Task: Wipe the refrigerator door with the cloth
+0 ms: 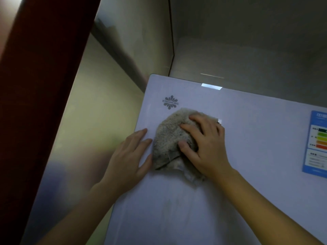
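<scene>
Far left there's a dark red panel [35, 85], could be a door or cabinet side, can't really tell. Next to it is a greenish-beige wall [106, 103] running back into a dim corner. Then the white refrigerator door [247, 138], glossy, with a bit of light glare near its top edge and a KINGHOME logo [170, 102] near the top-left corner. The left hand [130, 156] lies flat and open on the door's left edge, holding nothing. Just beside it, the right hand [205, 145] presses the beige cloth [169, 138] against the door, its grip spread over the cloth. An energy label [316, 142] sits far right.
</scene>
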The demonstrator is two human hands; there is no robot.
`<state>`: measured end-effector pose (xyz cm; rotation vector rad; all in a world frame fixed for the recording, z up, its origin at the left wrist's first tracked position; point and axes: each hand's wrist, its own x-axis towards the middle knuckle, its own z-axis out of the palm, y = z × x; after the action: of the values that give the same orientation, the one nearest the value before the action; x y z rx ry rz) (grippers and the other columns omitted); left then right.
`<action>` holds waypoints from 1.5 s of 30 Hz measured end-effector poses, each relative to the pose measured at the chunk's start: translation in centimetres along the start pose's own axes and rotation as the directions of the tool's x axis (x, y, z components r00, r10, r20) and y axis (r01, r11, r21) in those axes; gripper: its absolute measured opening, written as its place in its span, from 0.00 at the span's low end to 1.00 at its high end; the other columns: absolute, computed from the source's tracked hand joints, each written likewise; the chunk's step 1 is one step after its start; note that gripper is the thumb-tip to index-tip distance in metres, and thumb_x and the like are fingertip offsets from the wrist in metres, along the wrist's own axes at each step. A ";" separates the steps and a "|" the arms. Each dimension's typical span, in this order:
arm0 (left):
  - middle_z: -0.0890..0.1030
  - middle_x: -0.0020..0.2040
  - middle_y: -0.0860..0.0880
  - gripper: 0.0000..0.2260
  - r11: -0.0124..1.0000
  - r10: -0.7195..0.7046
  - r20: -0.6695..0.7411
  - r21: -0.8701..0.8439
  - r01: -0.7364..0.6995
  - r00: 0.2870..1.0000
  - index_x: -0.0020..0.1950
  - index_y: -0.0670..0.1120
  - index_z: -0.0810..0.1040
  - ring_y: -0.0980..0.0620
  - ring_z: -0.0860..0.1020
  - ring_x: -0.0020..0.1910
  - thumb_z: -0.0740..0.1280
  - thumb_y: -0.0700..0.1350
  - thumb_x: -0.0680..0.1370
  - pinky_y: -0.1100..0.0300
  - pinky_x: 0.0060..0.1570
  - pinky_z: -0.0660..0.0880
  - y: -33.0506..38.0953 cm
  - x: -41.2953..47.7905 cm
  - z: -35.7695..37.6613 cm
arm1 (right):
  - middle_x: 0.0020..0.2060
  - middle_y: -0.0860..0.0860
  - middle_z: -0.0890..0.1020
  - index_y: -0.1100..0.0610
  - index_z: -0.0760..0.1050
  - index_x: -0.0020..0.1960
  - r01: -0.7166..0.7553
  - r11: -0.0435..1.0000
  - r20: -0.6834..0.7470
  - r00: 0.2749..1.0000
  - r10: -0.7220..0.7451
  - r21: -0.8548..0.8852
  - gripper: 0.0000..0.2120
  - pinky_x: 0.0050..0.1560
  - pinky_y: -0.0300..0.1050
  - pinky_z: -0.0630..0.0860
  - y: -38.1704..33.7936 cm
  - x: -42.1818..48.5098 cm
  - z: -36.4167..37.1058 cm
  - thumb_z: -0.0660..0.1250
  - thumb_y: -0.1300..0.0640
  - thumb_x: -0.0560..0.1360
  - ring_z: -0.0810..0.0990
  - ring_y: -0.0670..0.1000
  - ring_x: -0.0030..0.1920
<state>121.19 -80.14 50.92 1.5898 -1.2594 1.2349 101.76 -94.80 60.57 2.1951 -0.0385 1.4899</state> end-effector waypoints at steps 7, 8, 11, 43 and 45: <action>0.70 0.77 0.44 0.23 1.000 0.010 0.017 0.027 -0.010 1.000 0.70 0.43 0.76 0.44 0.69 0.75 0.59 0.55 0.82 0.50 0.71 0.70 -0.3 -0.5 0.1 | 0.63 0.51 0.77 0.51 0.79 0.57 -0.055 0.996 -0.121 0.992 0.046 -0.069 0.19 0.64 0.53 0.63 -1.2 1.3 1.0 0.72 0.41 0.72 0.73 0.55 0.66; 0.70 0.77 0.44 0.23 0.999 0.012 0.014 0.032 -0.012 1.000 0.70 0.43 0.76 0.44 0.69 0.75 0.59 0.55 0.82 0.50 0.71 0.70 -0.3 -0.5 0.2 | 0.63 0.52 0.77 0.51 0.79 0.58 -0.042 0.997 -0.137 0.990 0.032 -0.072 0.19 0.64 0.54 0.64 -1.1 1.2 1.2 0.72 0.42 0.73 0.73 0.56 0.67; 0.70 0.77 0.44 0.22 0.999 0.022 0.004 0.046 -0.022 1.000 0.70 0.43 0.76 0.44 0.69 0.75 0.59 0.54 0.82 0.52 0.70 0.69 -0.3 -0.8 0.5 | 0.64 0.53 0.78 0.53 0.80 0.62 0.049 0.998 -0.193 0.979 -0.058 -0.050 0.18 0.65 0.57 0.65 -0.5 0.6 1.7 0.74 0.48 0.75 0.74 0.57 0.65; 0.68 0.78 0.41 0.23 0.996 0.083 -0.054 0.050 -0.080 0.995 0.71 0.40 0.75 0.42 0.67 0.77 0.59 0.53 0.82 0.52 0.74 0.64 -0.3 -3.1 1.9 | 0.69 0.56 0.76 0.52 0.79 0.67 0.016 0.993 -0.148 0.988 -0.034 -0.118 0.28 0.70 0.58 0.64 1.2 1.3 0.4 0.70 0.37 0.73 0.72 0.60 0.69; 0.68 0.78 0.41 0.23 0.996 0.078 -0.051 0.051 -0.075 0.996 0.71 0.40 0.75 0.43 0.66 0.78 0.59 0.53 0.82 0.52 0.73 0.64 -0.3 -3.1 1.9 | 0.72 0.57 0.73 0.52 0.76 0.71 0.030 0.987 -0.099 0.994 -0.046 -0.157 0.34 0.72 0.58 0.62 0.9 0.3 0.5 0.69 0.33 0.71 0.70 0.61 0.72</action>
<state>121.76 -81.09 47.48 1.5455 -1.2758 1.3559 102.05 -95.73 61.06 1.9839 -0.0758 1.5225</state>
